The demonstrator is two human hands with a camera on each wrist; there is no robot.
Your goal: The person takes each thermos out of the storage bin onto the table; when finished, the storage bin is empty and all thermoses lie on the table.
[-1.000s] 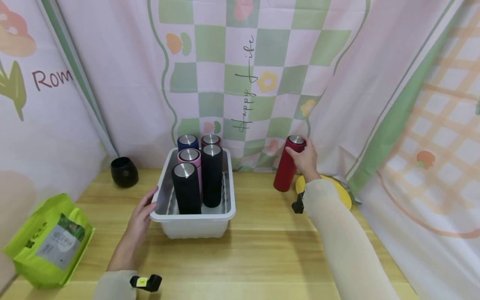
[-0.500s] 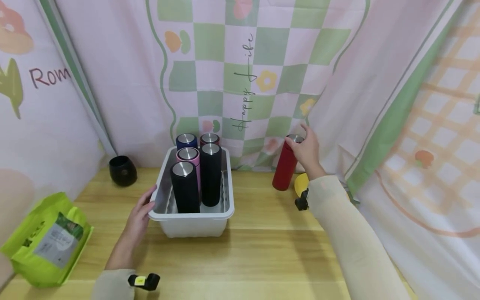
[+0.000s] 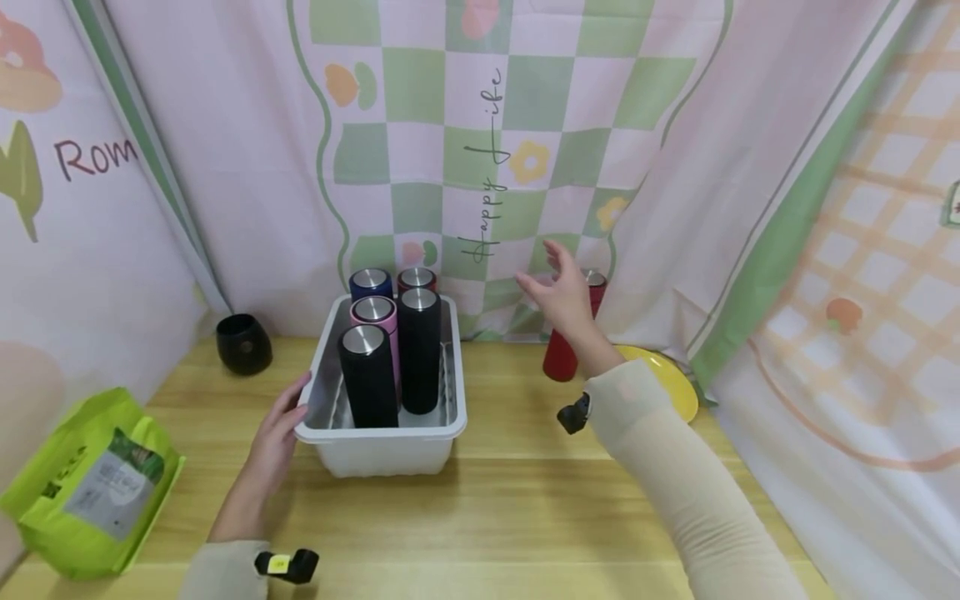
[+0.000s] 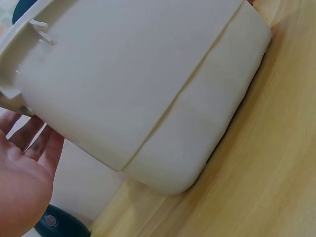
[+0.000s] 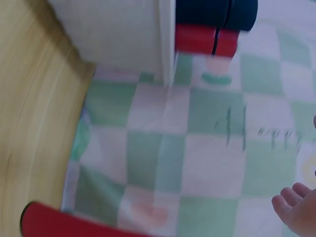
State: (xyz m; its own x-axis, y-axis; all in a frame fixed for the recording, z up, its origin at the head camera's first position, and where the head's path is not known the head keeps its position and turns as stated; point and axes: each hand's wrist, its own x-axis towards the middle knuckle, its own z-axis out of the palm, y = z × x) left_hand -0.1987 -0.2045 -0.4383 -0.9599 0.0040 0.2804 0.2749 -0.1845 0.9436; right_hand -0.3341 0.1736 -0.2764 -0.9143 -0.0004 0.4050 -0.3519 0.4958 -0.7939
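In the head view, a white plastic bin [image 3: 386, 454] holds several upright vacuum flasks: a black flask [image 3: 369, 383] at the front, another black flask [image 3: 420, 358], a pink flask [image 3: 374, 311], a blue flask [image 3: 371, 282] and a red flask [image 3: 417, 278]. My left hand [image 3: 272, 437] touches the bin's left rim near its front corner; the left wrist view shows the fingers [image 4: 42, 143] against its side. Empty and spread, my right hand [image 3: 567, 304] hovers in front of a separate red flask [image 3: 562, 357], partly hiding it. That flask stands upright on the table.
At the right, a yellow plate [image 3: 671, 387] lies partly behind my right sleeve. A black cup [image 3: 243, 343] stands back left, and a green bag [image 3: 97, 492] sits front left. Patterned cloth [image 3: 480, 167] hangs behind the wooden table [image 3: 495, 517].
My right hand has let go of the separate red flask and moved left, across the front of it. The flask stays in place. My left hand remains at the bin's rim.
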